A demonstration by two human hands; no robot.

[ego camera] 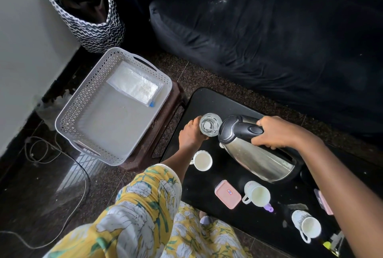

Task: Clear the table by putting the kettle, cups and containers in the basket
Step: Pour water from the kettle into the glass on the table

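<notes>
My right hand (275, 133) grips the black handle of a steel kettle (257, 158), which leans over the black table (209, 100). My left hand (191, 134) holds a clear glass (209, 124) just left of the kettle's lid. Three white cups stand on the table: one (202, 160) below my left hand, one (258, 193) in the middle, one (307, 225) near the front right. A pink lidded container (228, 194) lies beside the middle cup; another pink container (323, 201) shows partly behind my right arm. The grey basket (68, 112) stands to the left of the table.
The basket rests on a brown stool (165, 112) and holds a white packet (134, 86). A zigzag-patterned hamper (93, 29) stands behind it by the wall. A dark sofa (269, 29) runs along the table's far side. White cables (51, 154) lie on the floor.
</notes>
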